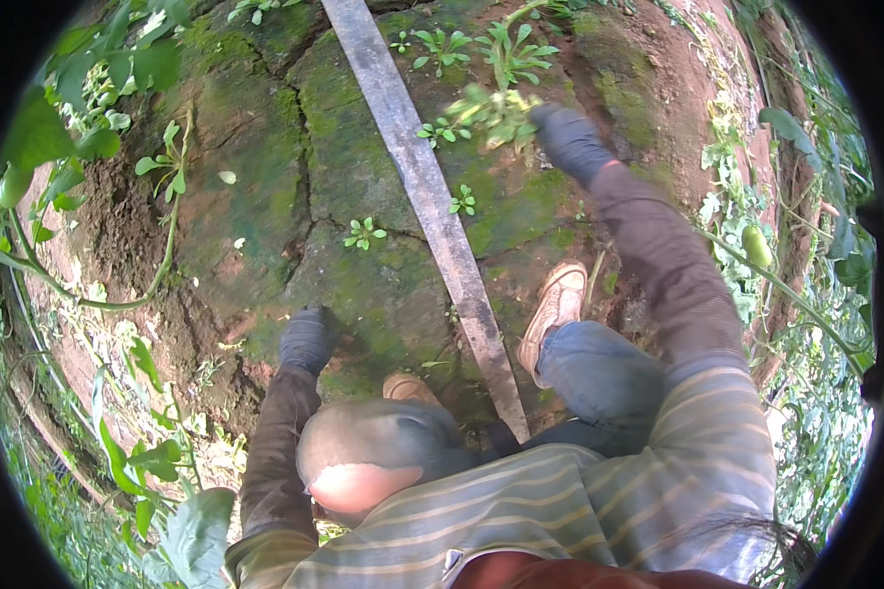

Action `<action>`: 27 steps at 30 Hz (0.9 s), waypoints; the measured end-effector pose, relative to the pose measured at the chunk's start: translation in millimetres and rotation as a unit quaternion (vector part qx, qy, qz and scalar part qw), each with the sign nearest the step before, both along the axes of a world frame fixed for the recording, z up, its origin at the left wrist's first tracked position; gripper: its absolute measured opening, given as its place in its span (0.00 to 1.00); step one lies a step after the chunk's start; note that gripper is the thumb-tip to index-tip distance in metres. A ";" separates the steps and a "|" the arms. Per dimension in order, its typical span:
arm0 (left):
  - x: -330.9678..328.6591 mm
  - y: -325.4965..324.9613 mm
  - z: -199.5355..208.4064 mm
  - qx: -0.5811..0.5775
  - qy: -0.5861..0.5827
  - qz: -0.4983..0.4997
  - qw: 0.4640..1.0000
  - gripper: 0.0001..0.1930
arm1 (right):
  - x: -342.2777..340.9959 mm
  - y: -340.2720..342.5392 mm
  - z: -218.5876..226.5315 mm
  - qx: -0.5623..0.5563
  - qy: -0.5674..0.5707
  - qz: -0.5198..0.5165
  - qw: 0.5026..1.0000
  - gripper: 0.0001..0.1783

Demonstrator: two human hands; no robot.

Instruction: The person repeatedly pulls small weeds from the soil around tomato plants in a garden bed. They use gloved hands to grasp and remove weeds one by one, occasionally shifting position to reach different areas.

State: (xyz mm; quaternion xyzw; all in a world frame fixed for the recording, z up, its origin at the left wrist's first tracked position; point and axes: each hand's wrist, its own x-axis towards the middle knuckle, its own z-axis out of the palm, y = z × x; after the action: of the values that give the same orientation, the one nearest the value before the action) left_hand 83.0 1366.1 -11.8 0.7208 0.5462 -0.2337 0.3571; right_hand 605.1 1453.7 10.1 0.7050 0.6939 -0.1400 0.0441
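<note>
My right hand [570, 142], in a dark glove, is stretched out over the ground at the upper right. It is closed on a bunch of yellow-green weeds [501, 116], smeared by motion. Just beyond the bunch, a leafy green weed [513, 57] grows from the soil. My left hand [307, 339], gloved too, is low over the mossy soil beside my left knee. Its fingers are turned down and hidden, and nothing shows in it. Small weed seedlings [364, 234] stand in the soil between my hands.
A long, flat grey strip [417, 191] runs over the cracked, mossy ground [246, 187] from the far side to between my feet. My right shoe [557, 309] is beside it. Leafy plants with green fruit [756, 246] line both sides, and a bent stem [162, 270] leans in from the left.
</note>
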 end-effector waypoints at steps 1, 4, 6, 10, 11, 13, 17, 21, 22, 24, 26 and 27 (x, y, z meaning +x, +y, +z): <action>-0.7 -0.4 -1.3 -0.001 -0.003 -0.016 1.000 0.13 | 21.0 -6.7 10.4 0.032 0.019 0.012 0.999 0.13; -7.4 -1.5 -4.3 -0.011 -0.011 -0.032 0.999 0.13 | 118.7 -8.2 61.5 0.205 -0.010 0.006 0.979 0.14; -7.6 0.5 -7.7 -0.038 -0.009 -0.023 0.999 0.13 | 195.7 3.1 108.2 0.136 -0.113 -0.118 0.977 0.21; -1.6 11.2 -1.1 -0.042 -0.050 0.014 0.998 0.15 | 227.6 -6.0 132.7 0.127 -0.328 -0.116 0.929 0.33; 2.4 14.4 3.1 -0.011 -0.084 0.034 0.996 0.15 | 200.8 -8.1 118.2 0.146 -0.231 -0.053 0.961 0.31; 14.7 24.4 9.4 0.013 -0.077 0.067 0.995 0.17 | 115.6 -20.7 83.9 0.102 0.005 0.009 0.995 0.24; 35.0 58.0 7.2 0.014 -0.042 0.014 0.999 0.18 | -95.6 -36.0 25.4 -0.020 0.211 0.144 0.967 0.24; 38.4 69.4 1.1 -0.001 -0.027 -0.022 0.999 0.18 | -231.4 -28.8 -3.7 -0.160 0.236 0.090 0.954 0.23; 37.8 69.9 0.3 -0.001 -0.025 -0.026 0.999 0.18 | -247.6 -25.5 -12.2 -0.217 0.225 0.091 0.946 0.22; 37.6 70.7 -1.1 -0.007 -0.026 -0.012 1.000 0.18 | -268.4 -27.2 -27.8 -0.126 0.186 0.134 0.965 0.15; 38.3 71.0 -2.4 -0.024 -0.016 -0.013 1.000 0.18 | -279.0 -31.1 -42.1 -0.078 0.167 0.142 0.973 0.13; 38.8 71.2 -3.3 -0.030 -0.010 -0.020 0.999 0.18 | -281.5 -33.6 -47.3 -0.076 0.167 0.128 0.975 0.13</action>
State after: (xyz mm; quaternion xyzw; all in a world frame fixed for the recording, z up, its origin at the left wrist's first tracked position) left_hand 121.8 1437.3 -15.1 0.7230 0.5204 -0.2501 0.3793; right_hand 323.6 1420.1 -37.2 0.5716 0.7632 -0.3013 -0.0019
